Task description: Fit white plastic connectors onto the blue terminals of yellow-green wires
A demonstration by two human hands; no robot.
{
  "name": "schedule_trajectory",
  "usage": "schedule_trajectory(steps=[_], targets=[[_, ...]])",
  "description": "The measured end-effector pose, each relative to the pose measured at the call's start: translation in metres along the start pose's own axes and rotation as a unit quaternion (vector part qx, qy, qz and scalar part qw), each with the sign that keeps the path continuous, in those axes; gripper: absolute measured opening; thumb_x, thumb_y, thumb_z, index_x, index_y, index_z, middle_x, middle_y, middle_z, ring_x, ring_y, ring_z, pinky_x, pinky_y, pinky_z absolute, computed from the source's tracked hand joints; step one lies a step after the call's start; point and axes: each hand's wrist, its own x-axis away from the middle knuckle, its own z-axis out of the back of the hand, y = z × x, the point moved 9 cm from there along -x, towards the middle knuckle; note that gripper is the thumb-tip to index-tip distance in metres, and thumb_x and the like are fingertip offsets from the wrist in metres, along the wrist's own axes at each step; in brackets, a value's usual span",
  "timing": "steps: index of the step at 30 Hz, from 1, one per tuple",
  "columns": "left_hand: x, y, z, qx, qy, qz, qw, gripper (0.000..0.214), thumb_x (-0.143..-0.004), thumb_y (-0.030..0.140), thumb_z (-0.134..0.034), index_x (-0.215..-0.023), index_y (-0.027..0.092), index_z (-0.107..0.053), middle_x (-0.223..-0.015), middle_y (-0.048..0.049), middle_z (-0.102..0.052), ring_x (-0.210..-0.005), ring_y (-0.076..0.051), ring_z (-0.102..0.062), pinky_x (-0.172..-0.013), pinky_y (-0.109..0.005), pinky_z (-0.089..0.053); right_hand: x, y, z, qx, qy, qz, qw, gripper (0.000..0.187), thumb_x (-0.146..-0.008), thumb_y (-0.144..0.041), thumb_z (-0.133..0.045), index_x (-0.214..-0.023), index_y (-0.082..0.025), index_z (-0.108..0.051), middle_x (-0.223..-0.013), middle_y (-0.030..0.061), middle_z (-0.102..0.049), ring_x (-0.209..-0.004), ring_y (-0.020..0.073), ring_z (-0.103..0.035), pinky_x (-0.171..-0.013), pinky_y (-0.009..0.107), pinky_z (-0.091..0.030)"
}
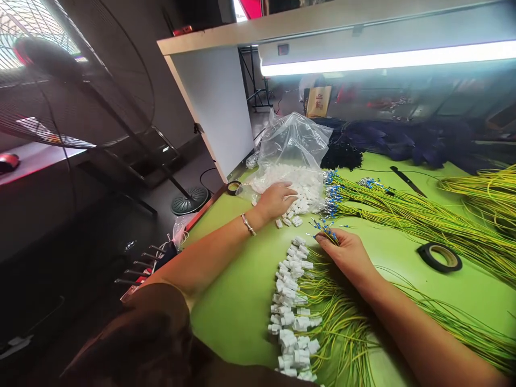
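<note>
Where left grip (278, 199) rests: spread over loose white connectors (302, 183), desk (226, 269) far left corner;
Right grip (347, 253): pinching blue-tipped wires (324, 230);
Capped wires (291, 301): one row, near edge;
Uncapped bundle (403, 215): large, right side

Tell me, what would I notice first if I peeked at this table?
The bright green table jumps out, with long yellow-green wires fanned across its right side. In the middle, the left hand rests on a heap of white connectors spilling from a clear bag, while the right hand pinches a few blue-tipped wires. A big fan looms at far left.
</note>
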Motion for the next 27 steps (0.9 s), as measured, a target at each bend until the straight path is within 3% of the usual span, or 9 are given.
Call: schedule_trajectory(steps=[2, 4, 7, 11, 14, 18, 21, 23, 27], targets=[[0.010, 0.002, 0.009, 0.015, 0.016, 0.031, 0.999, 0.018, -0.083, 0.023, -0.056, -0.085, 0.017, -0.073, -0.094, -0.0072, -0.070, -0.092, -0.018, -0.062, -0.088, -0.030, -0.046, 0.000, -0.001, 0.003, 0.001, 0.013, 0.000, 1.000, 0.030, -0.072, -0.045, -0.062, -0.066, -0.016, -0.061, -0.060, -0.0005, -0.053, -0.058, 0.0135, -0.043, -0.057, 0.026, -0.036], [0.020, 0.007, 0.003, 0.044, -0.013, 0.048, 0.998, 0.015, -0.081, 0.022, -0.059, -0.081, 0.017, -0.073, -0.083, -0.0041, -0.069, -0.080, -0.015, -0.061, -0.079, -0.027, -0.048, 0.001, -0.001, 0.007, -0.003, 0.030, -0.005, 1.000, 0.030, -0.073, -0.045, -0.062, -0.065, -0.017, -0.059, -0.056, -0.0019, -0.049, -0.055, 0.0125, -0.041, -0.054, 0.026, -0.034], [0.031, 0.025, -0.019, 0.018, -0.081, 0.014, 0.996, 0.015, -0.080, 0.024, -0.061, -0.088, 0.018, -0.073, -0.083, -0.0049, -0.067, -0.082, -0.017, -0.059, -0.079, -0.029, -0.046, 0.003, -0.002, 0.012, -0.009, 0.055, -0.009, 0.998, 0.030, -0.075, -0.046, -0.061, -0.064, -0.018, -0.057, -0.049, -0.0038, -0.044, -0.051, 0.0115, -0.036, -0.051, 0.025, -0.030], [0.038, 0.051, -0.039, -0.122, -0.125, -0.068, 0.982, 0.022, -0.087, 0.023, -0.052, -0.080, 0.014, -0.072, -0.084, -0.0106, -0.062, -0.089, -0.022, -0.054, -0.080, -0.034, -0.043, 0.005, -0.006, 0.014, -0.004, 0.074, 0.000, 0.997, 0.029, -0.076, -0.045, -0.061, -0.065, -0.018, -0.059, -0.049, -0.0039, -0.043, -0.051, 0.0113, -0.035, -0.050, 0.025, -0.030], [0.044, 0.062, -0.043, -0.181, -0.165, -0.091, 0.965, 0.024, -0.086, 0.013, -0.047, -0.075, 0.012, -0.068, -0.086, -0.0120, -0.059, -0.086, -0.023, -0.053, -0.073, -0.033, -0.043, 0.004, -0.004, 0.014, -0.010, 0.070, -0.007, 0.997, 0.026, -0.076, -0.042, -0.060, -0.070, -0.017, -0.062, -0.052, -0.0039, -0.045, -0.051, 0.0110, -0.035, -0.051, 0.025, -0.030], [0.052, 0.060, -0.041, -0.204, -0.211, -0.087, 0.952, 0.020, -0.082, 0.008, -0.047, -0.084, 0.012, -0.066, -0.090, -0.0122, -0.058, -0.075, -0.020, -0.055, -0.063, -0.030, -0.043, 0.001, -0.002, 0.011, -0.028, 0.055, -0.009, 0.998, 0.023, -0.073, -0.040, -0.061, -0.069, -0.017, -0.062, -0.052, -0.0044, -0.044, -0.051, 0.0109, -0.036, -0.052, 0.025, -0.030], [0.052, 0.054, -0.034, -0.179, -0.193, -0.086, 0.961, 0.021, -0.081, 0.008, -0.046, -0.086, 0.013, -0.066, -0.092, -0.0112, -0.059, -0.073, -0.018, -0.056, -0.064, -0.029, -0.044, 0.001, 0.000, 0.011, -0.033, 0.056, -0.013, 0.998, 0.023, -0.072, -0.040, -0.061, -0.069, -0.017, -0.062, -0.053, -0.0040, -0.046, -0.051, 0.0110, -0.037, -0.051, 0.025, -0.031], [0.048, 0.051, -0.024, -0.127, -0.152, -0.076, 0.977, 0.023, -0.083, 0.010, -0.046, -0.087, 0.014, -0.067, -0.090, -0.0098, -0.061, -0.078, -0.018, -0.058, -0.069, -0.029, -0.045, 0.003, 0.002, 0.011, -0.037, 0.061, -0.016, 0.997, 0.024, -0.072, -0.040, -0.062, -0.069, -0.017, -0.062, -0.056, -0.0031, -0.049, -0.051, 0.0109, -0.038, -0.051, 0.025, -0.032], [0.038, 0.041, 0.003, 0.075, -0.035, 0.003, 0.997, 0.028, -0.083, 0.013, -0.051, -0.103, 0.017, -0.069, -0.087, -0.0056, -0.066, -0.081, -0.015, -0.059, -0.076, -0.027, -0.046, 0.004, 0.001, 0.013, -0.047, 0.072, -0.027, 0.996, 0.025, -0.072, -0.041, -0.063, -0.065, -0.017, -0.058, -0.056, -0.0029, -0.047, -0.052, 0.0105, -0.037, -0.049, 0.024, -0.033]])
